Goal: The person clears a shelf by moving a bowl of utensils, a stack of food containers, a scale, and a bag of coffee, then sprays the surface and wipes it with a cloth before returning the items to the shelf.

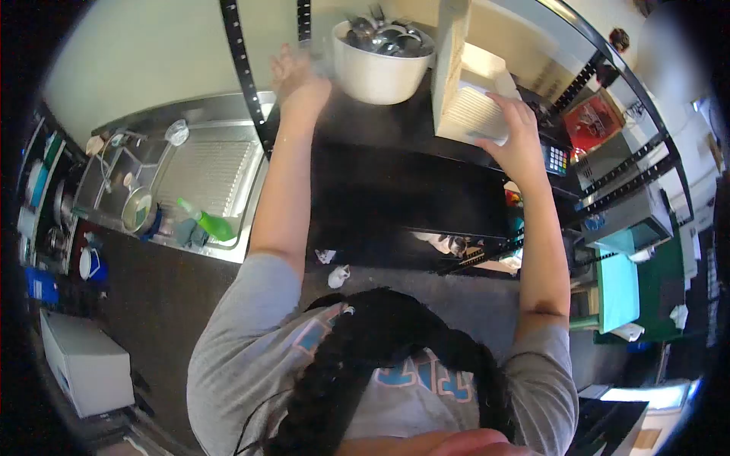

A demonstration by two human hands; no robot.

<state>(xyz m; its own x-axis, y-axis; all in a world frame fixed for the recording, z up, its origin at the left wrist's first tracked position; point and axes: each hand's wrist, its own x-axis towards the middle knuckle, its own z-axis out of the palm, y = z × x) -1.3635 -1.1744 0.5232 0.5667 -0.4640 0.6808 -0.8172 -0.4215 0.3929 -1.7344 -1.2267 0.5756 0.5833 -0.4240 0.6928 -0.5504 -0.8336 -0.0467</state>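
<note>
My left hand [299,82] is raised at the left end of the black shelf [365,125], beside an upright post. Its fingers are spread and slightly blurred, with nothing visible in them. Just right of it stands a white bowl [384,77] heaped with metal cutlery [388,38]. My right hand [518,140] reaches to the front right corner of a cream-coloured box [449,106] with ridged material inside. Thumb and fingers are apart there, overlapping the box's rim in this view.
Left of the shelf is a steel sink with a ridged drainboard [201,171], holding a green spray bottle [215,226] and a pan [139,209]. A card terminal [557,159] sits right of the box. Black perforated posts [242,68] frame the shelf. A white box [87,365] stands lower left.
</note>
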